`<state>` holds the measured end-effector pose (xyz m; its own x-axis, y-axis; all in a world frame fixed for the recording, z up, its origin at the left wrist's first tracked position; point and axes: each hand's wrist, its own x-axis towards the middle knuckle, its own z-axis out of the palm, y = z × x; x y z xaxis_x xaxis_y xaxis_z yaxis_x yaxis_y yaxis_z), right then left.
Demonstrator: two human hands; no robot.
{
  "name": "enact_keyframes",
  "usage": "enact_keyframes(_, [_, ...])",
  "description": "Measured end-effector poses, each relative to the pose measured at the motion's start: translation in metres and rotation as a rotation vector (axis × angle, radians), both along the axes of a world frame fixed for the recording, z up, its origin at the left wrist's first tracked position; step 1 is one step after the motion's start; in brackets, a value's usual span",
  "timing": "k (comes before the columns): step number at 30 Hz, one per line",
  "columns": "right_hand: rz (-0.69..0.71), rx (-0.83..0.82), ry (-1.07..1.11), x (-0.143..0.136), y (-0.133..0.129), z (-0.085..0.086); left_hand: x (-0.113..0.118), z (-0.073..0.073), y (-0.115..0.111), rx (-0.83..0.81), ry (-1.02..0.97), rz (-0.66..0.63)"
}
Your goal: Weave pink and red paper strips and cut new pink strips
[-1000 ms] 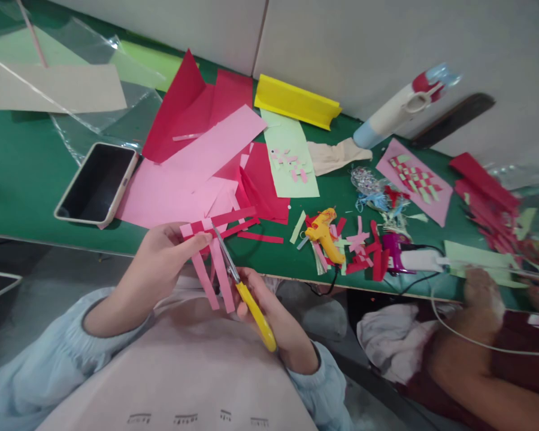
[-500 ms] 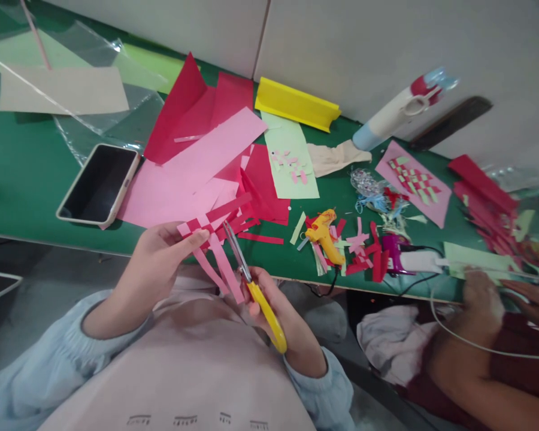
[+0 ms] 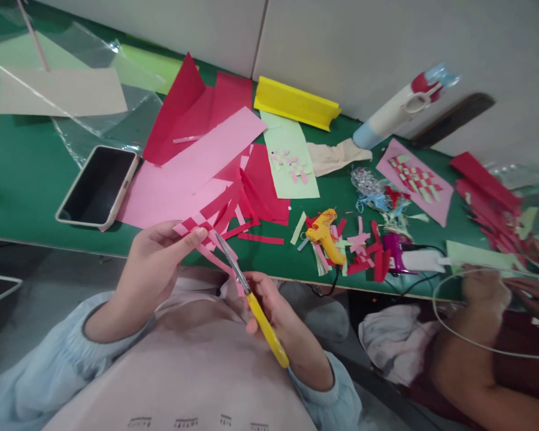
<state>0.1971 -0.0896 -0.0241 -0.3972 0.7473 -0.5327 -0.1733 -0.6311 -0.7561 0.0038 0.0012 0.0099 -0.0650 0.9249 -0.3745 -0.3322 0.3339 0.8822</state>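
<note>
Between thumb and fingers, my left hand [image 3: 155,257] pinches a small weave of pink and red paper strips [image 3: 193,224], with loose pink ends hanging toward me. My right hand [image 3: 269,299] grips yellow-handled scissors [image 3: 233,263]. Their metal blades point up and left and reach the strips beside my left thumb; whether the blades are closed on paper I cannot tell. Just beyond the weave lie loose red strips [image 3: 260,239] and a large pink paper sheet [image 3: 170,179] on the green table [image 3: 18,185].
A phone [image 3: 99,185] lies at left. Right of my hands are a yellow glue gun [image 3: 326,236], paper scraps [image 3: 363,257] and a purple device [image 3: 397,254] with a cord. A bottle [image 3: 390,114] stands behind. At far right a co-worker's hands [image 3: 485,287] work over green paper.
The scissors have moved up and left against the woven strips. A red strip that stuck out to the right from the weave no longer shows there, and the hanging pink ends look shorter.
</note>
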Motion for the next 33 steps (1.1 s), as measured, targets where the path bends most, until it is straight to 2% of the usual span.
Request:
enact_keyframes(7, [-0.193, 0.067, -0.066, 0.017, -0.004, -0.003, -0.002, -0.003, -0.004, 0.123, -0.058, 0.020])
enact_keyframes(11, [-0.273, 0.157, -0.253, 0.027, 0.000, -0.004, -0.002, -0.003, -0.006, 0.173, -0.094, 0.021])
enact_keyframes(14, [-0.292, 0.256, -0.511, 0.033, 0.009, -0.007, -0.002, -0.004, -0.005, 0.144, -0.116, 0.027])
enact_keyframes(17, [-0.261, 0.369, -0.896, 0.037, 0.021, -0.014, -0.002, -0.008, -0.002, 0.128, -0.078, 0.076])
enact_keyframes(20, [-0.234, 0.550, -1.257, 0.036, 0.034, -0.020, -0.004, -0.014, -0.001, 0.073, -0.014, 0.094])
enact_keyframes(24, [-0.108, 0.695, -1.517, 0.030, 0.049, -0.023, -0.008, -0.019, -0.003, 0.050, 0.059, 0.054])
enact_keyframes(26, [-0.019, 0.709, -1.602, 0.026, 0.057, -0.023, -0.012, -0.021, -0.003, 0.185, 0.234, 0.036])
enact_keyframes(27, [0.020, 0.711, -1.629, 0.025, 0.061, -0.023, -0.015, -0.022, -0.001, 0.313, 0.372, 0.020])
enact_keyframes(29, [0.078, 0.696, -1.658, 0.023, 0.068, -0.023, -0.022, -0.022, 0.002, 0.671, 0.692, -0.032])
enact_keyframes(31, [0.107, 0.663, -1.665, 0.021, 0.075, -0.022, -0.029, -0.018, 0.006, 0.957, 0.853, -0.101])
enact_keyframes(33, [0.125, 0.626, -1.670, 0.020, 0.080, -0.021, -0.034, -0.014, 0.006, 0.987, 0.906, -0.110])
